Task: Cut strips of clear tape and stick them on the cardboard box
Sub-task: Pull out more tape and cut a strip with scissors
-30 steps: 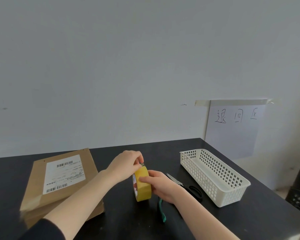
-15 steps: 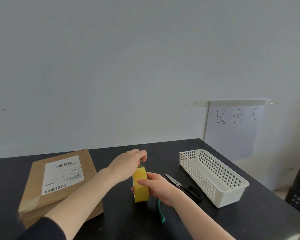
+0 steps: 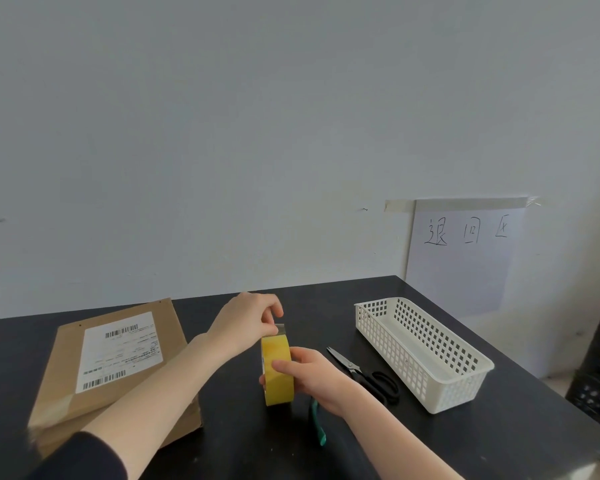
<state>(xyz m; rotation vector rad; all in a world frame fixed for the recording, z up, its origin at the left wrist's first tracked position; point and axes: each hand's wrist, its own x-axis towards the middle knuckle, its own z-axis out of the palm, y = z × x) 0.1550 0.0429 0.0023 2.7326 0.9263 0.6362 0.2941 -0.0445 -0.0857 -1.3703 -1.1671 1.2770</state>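
Gripping tape roll (image 3: pixel 278 382), right fingers (image 3: pixel 283 364); left fingers (image 3: pixel 270 310) pinching tape end (image 3: pixel 280 329); basket (image 3: pixel 388 344) beside scissors (image 3: pixel 368 374).

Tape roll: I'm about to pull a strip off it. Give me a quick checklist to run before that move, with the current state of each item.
1. Tape roll gripped on edge by the right hand: ok.
2. Tape end pinched by the left hand above the roll: ok.
3. Strip long enough to cut: not ok, only a short tab is lifted.
4. Scissors on the table, just right of the right hand: ok.
5. Cardboard box lying flat, label up, left of the hands: ok.
6. Tab free of creases: cannot tell.
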